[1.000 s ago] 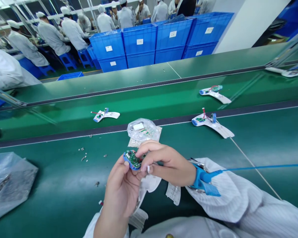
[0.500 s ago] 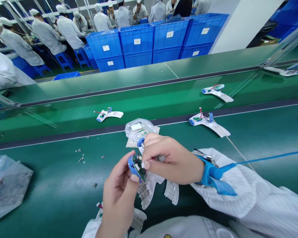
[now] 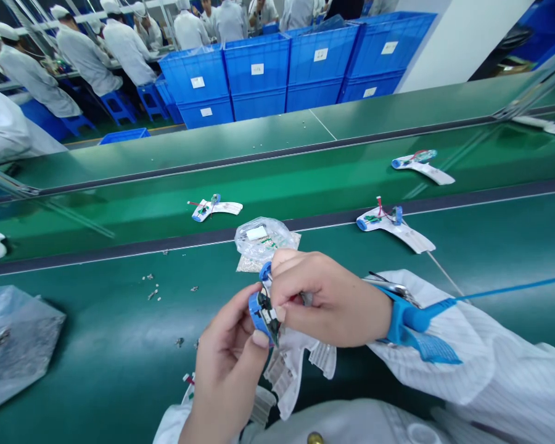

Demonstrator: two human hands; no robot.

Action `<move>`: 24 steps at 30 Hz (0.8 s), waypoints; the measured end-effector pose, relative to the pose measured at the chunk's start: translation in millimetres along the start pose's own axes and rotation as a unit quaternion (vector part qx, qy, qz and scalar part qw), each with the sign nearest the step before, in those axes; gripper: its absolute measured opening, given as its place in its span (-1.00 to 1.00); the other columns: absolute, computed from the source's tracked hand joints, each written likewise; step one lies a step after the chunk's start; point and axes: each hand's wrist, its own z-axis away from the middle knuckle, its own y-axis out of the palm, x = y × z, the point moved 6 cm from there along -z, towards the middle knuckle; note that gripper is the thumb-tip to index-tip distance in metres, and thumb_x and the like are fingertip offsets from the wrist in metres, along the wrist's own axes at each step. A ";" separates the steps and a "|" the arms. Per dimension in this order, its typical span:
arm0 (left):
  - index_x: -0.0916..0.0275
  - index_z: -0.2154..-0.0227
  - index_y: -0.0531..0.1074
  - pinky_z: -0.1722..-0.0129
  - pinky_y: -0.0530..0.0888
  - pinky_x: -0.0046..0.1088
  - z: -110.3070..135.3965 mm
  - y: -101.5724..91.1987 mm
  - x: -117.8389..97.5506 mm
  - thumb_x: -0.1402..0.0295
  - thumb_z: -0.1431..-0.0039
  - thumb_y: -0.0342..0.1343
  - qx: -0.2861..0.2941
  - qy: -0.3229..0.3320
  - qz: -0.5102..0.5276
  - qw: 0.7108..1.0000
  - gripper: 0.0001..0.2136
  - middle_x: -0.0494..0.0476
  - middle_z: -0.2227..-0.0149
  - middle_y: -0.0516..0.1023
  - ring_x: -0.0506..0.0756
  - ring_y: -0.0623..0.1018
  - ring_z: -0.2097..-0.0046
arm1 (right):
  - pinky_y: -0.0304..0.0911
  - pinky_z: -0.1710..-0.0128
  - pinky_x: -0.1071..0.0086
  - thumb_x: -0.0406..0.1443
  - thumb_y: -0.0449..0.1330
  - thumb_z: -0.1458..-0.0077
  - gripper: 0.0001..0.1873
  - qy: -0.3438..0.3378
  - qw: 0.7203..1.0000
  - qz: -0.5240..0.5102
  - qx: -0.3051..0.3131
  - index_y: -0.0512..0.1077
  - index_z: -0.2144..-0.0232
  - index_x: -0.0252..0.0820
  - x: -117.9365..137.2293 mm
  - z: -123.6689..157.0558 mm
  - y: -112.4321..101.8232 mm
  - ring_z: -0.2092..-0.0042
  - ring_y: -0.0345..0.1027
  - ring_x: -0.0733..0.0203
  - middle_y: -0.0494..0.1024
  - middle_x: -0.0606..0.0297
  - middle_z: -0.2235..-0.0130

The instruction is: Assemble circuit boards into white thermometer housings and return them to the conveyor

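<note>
A small blue-edged circuit board sits between the two hands, above a wide green belt. A crinkly clear plastic bag lies just past the hands. The left hand pinches the board with thumb and fingers. The right hand curls over its top, with a blue wrist strap on.

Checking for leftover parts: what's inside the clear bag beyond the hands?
The clear bag holds a white label and small green parts; anything else is hidden by creased, glaring plastic.
</note>
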 end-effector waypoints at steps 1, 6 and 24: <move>0.09 0.19 0.56 0.32 0.50 -0.53 -0.4 -0.2 -0.1 0.28 0.04 0.28 0.001 0.000 -0.003 1.000 -0.72 0.13 0.31 0.62 0.08 0.59 0.30 | 0.10 0.37 0.42 -0.46 -0.02 0.05 -0.71 0.002 1.000 -0.002 0.001 0.12 0.73 -0.17 -0.7 0.2 0.3 0.53 0.04 0.38 0.15 0.44 0.67; 0.04 0.19 0.55 0.36 0.48 -0.55 0.1 2.7 -1.9 0.27 0.01 0.26 0.000 0.013 -0.051 0.999 -0.74 0.09 0.29 0.62 0.06 0.57 0.32 | 0.09 0.36 0.42 -0.50 -0.04 0.12 -0.73 0.001 1.000 0.002 0.000 0.07 0.74 -0.18 -2.5 0.7 0.3 0.53 0.03 0.38 0.15 0.44 0.67; 0.07 0.01 0.46 0.31 0.43 -0.42 5.8 -2.9 -18.1 0.39 0.00 0.19 0.032 0.123 -0.316 0.940 -0.58 0.12 0.36 0.55 0.14 0.51 0.34 | 0.04 0.36 0.36 -0.46 -0.05 0.10 -0.72 -0.012 0.996 0.081 0.027 0.03 0.76 -0.20 2.7 3.9 -0.6 0.53 0.00 0.36 0.18 0.41 0.70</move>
